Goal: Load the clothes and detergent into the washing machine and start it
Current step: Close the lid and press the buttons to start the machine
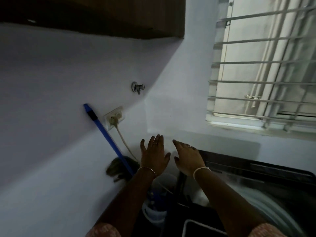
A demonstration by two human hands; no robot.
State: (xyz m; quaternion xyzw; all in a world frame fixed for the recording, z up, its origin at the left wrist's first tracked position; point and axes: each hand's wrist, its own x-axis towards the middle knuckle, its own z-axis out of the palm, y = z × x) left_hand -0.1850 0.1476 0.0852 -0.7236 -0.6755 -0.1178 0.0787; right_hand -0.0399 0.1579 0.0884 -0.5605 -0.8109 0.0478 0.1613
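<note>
The view is tilted and blurred. A dark top-loading washing machine [266,170] fills the lower right, its inside a grey blur. My left hand [153,156] is raised in front of the wall with fingers spread and holds nothing. My right hand [188,159] hovers with straight fingers over the machine's back left corner, also holding nothing. No clothes or detergent can be made out clearly.
A blue mop handle [106,134] leans on the wall at left, its dark mop head [119,168] below. A wall socket [114,118] holds a plug with a white cable. A tap [137,87] sits above. A barred window [263,69] is at right. A white bucket [153,211] stands beside the machine.
</note>
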